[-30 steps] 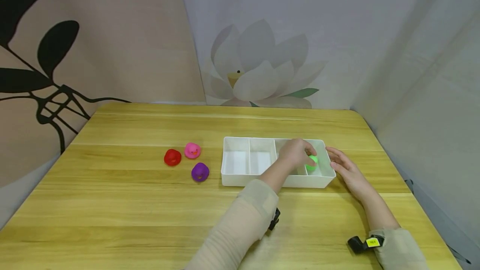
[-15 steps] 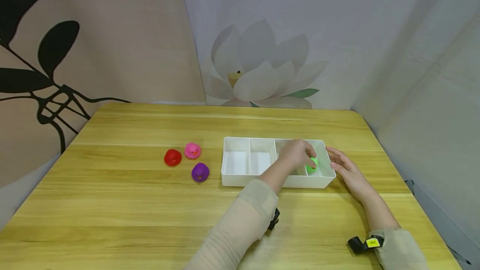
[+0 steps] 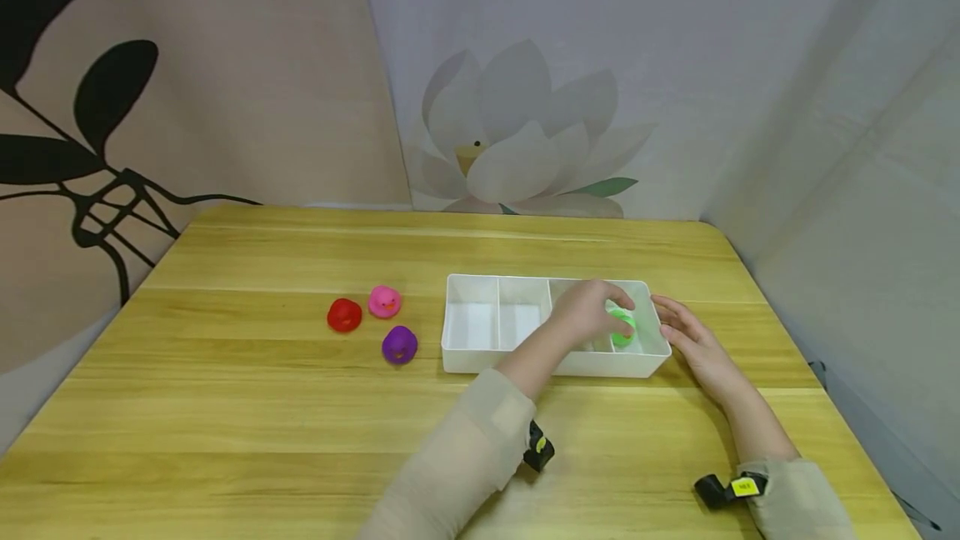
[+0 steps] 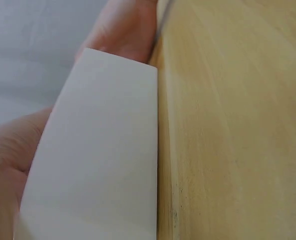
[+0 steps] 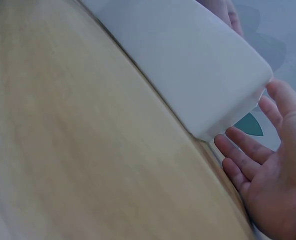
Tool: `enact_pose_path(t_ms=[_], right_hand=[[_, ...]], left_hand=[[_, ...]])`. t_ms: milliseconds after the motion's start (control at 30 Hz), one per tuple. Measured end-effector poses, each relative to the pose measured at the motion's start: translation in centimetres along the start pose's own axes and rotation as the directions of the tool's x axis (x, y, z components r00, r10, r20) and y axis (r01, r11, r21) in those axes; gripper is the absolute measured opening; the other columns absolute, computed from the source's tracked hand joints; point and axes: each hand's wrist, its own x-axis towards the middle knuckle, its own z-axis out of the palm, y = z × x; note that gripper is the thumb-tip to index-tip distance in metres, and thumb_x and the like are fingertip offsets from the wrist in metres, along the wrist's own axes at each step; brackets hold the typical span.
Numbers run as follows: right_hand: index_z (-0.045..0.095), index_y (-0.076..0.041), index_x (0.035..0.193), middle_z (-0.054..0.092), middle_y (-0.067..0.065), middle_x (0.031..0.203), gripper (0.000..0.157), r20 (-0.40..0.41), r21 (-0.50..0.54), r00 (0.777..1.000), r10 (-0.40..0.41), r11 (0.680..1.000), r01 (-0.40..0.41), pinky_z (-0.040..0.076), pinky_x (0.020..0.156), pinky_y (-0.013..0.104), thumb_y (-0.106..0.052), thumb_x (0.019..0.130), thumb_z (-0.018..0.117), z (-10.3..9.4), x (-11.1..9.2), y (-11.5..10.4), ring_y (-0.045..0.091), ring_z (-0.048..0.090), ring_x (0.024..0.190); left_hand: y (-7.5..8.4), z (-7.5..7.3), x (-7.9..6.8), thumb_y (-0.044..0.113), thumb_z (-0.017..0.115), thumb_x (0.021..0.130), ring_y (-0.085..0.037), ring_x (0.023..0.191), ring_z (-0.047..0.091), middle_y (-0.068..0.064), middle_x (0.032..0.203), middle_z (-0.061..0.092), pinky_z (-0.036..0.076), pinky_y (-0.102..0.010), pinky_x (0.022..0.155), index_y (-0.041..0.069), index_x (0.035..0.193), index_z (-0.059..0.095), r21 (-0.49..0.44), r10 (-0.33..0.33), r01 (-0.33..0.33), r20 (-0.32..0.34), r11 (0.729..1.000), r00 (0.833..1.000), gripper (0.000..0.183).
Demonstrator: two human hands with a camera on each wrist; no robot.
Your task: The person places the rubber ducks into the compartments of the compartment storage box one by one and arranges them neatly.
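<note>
A white divided box (image 3: 480, 362) stands on the table with a light green toy duck (image 3: 622, 338) in its rightmost compartment. My left hand (image 3: 588, 312) reaches over the box into that compartment, thumb and fingers spread apart around the duck. In the left wrist view, the box's front wall (image 4: 95, 150) hides the fingertips of this hand (image 4: 15, 145). At the box's right end, my right hand (image 3: 697, 344) has its fingers extended along the end wall. The right wrist view has these fingers (image 5: 247, 150) right at the box's corner.
Left of the box, a red toy (image 3: 345, 315), a pink toy duck (image 3: 385, 302) and a purple toy (image 3: 400, 345) sit close together on the wooden table (image 3: 262, 440). A printed curtain (image 3: 540, 132) hangs behind the table.
My left hand's fingers have spread away from the green duck, and its wrist and forearm have shifted slightly left. The right hand and the box have stayed put.
</note>
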Motion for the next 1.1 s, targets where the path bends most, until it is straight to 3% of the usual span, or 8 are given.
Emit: enact_pose_path(t_ms=[200, 467, 600, 733, 867, 1100], right_hand=[[0.029, -0.009, 0.149, 0.047, 0.001, 0.131, 0.046, -0.001, -0.008, 1.0, -0.009, 1.0, 0.009, 0.039, 0.09, 0.018, -0.017, 0.105, 0.04, 0.0, 0.0, 0.3, 0.008, 0.046, 0.116], [0.031, -0.009, 0.149, 0.046, -0.001, 0.131, 0.046, -0.012, -0.002, 1.0, -0.005, 1.0, 0.005, 0.04, 0.09, 0.018, -0.016, 0.104, 0.04, 0.1, 0.1, 0.1, 0.007, 0.047, 0.115], [0.03, -0.009, 0.149, 0.045, 0.004, 0.133, 0.046, -0.017, -0.004, 1.0, -0.007, 1.0, 0.007, 0.039, 0.09, 0.017, -0.014, 0.104, 0.04, 0.1, 0.0, 0.0, 0.006, 0.046, 0.116], [0.03, -0.008, 0.149, 0.042, 0.016, 0.136, 0.047, -0.024, -0.011, 1.0, 0.002, 1.0, -0.002, 0.038, 0.091, 0.017, -0.015, 0.104, 0.041, 0.2, -0.1, 0.0, 0.006, 0.044, 0.117], [0.029, -0.008, 0.149, 0.039, 0.023, 0.138, 0.047, -0.029, -0.021, 1.0, 0.011, 1.0, -0.012, 0.037, 0.091, 0.016, -0.016, 0.104, 0.041, 0.2, -0.1, -0.1, 0.006, 0.044, 0.117], [0.029, -0.008, 0.149, 0.037, 0.026, 0.139, 0.047, -0.035, -0.026, 0.999, 0.017, 1.0, -0.018, 0.036, 0.091, 0.016, -0.016, 0.104, 0.041, 0.2, 0.0, -0.3, 0.005, 0.044, 0.117]], left_hand=[[-0.3, -0.8, -1.7, 0.027, 0.081, 0.078, -0.008, 0.112, 0.056, 0.014, 0.115, 0.064, 0.046, -0.026, 0.085, 0.023, 0.108, 0.073, -0.07, 0.059, -0.063, -0.058, 0.996, 0.997, 0.031], [-0.8, -2.5, -4.6, 0.024, 0.078, 0.081, -0.007, 0.11, 0.056, 0.011, 0.11, 0.066, 0.043, -0.025, 0.091, 0.017, 0.109, 0.072, -0.144, 0.162, -0.181, -0.136, 0.973, 0.977, 0.029], [-1.1, -3.4, -6.1, 0.024, 0.077, 0.082, -0.007, 0.082, 0.061, 0.01, 0.111, 0.066, 0.047, -0.021, 0.075, 0.016, 0.11, 0.072, -0.162, 0.192, -0.216, -0.152, 0.963, 0.97, 0.029], [-1.6, -4.1, -7.6, 0.022, 0.077, 0.082, -0.01, 0.052, 0.047, 0.01, 0.109, 0.067, 0.043, -0.022, 0.053, 0.016, 0.11, 0.072, -0.187, 0.186, -0.213, -0.152, 0.959, 0.971, 0.03], [-2.2, -4.6, -9.1, 0.019, 0.077, 0.082, -0.01, 0.051, 0.046, 0.008, 0.106, 0.068, 0.042, -0.024, 0.05, 0.013, 0.11, 0.072, -0.2, 0.179, -0.207, -0.152, 0.958, 0.972, 0.029], [-3.3, -5.7, -11.4, 0.015, 0.078, 0.081, -0.009, 0.053, 0.047, 0.001, 0.101, 0.07, 0.042, -0.025, 0.05, 0.01, 0.106, 0.072, -0.222, 0.211, -0.252, -0.192, 0.942, 0.958, 0.027]])
